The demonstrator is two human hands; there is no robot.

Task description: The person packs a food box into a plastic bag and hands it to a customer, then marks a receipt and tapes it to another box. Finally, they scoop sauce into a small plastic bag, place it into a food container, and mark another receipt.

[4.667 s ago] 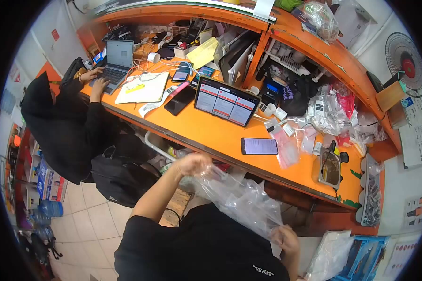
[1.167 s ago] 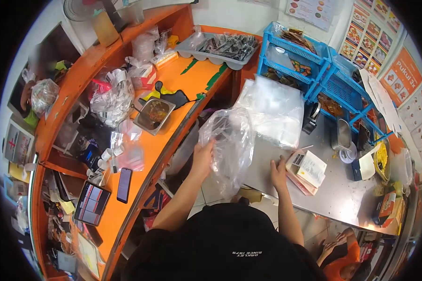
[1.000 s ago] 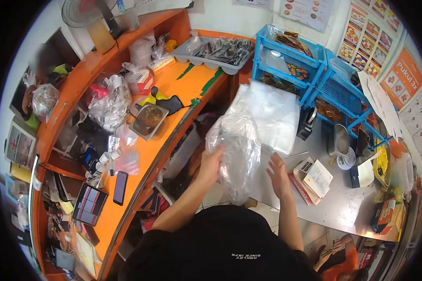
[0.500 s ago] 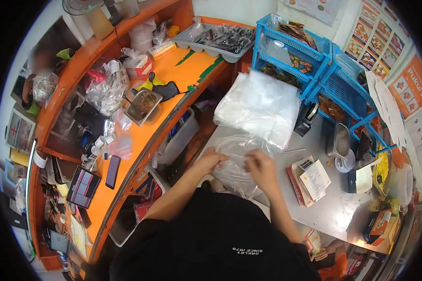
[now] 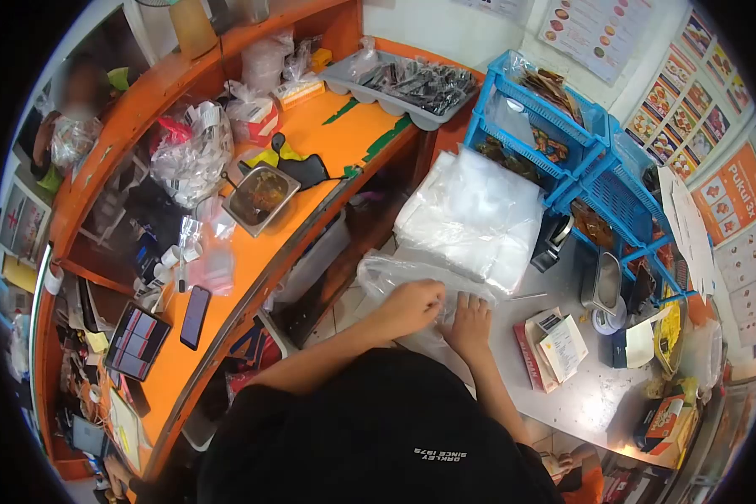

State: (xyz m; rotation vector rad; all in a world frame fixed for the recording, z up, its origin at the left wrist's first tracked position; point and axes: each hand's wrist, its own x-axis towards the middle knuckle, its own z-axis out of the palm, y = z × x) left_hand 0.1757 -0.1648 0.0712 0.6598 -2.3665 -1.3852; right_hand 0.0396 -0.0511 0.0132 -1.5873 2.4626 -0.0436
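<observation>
A clear plastic bag (image 5: 382,273) lies crumpled at the near edge of the metal table, below a stack of clear plastic bags (image 5: 470,214). My left hand (image 5: 413,307) is closed on the bag, its fingers curled in. Right beside it, my right hand (image 5: 469,326) rests on the plastic with its fingers stretched out and slightly apart. Part of the bag is hidden under both hands and forearms.
Right of my hands, a red box with papers on it (image 5: 554,349) sits on the metal table (image 5: 592,403). Blue basket racks (image 5: 592,181) stand behind. On the orange counter (image 5: 319,126) are a metal food pan (image 5: 262,197), a phone (image 5: 195,317) and a tablet (image 5: 139,340).
My left hand has moved right across the bag, close to my right hand. The right hand has gone from a pinch to fingers laid out. The bag looks flatter, and the view has shifted slightly.
</observation>
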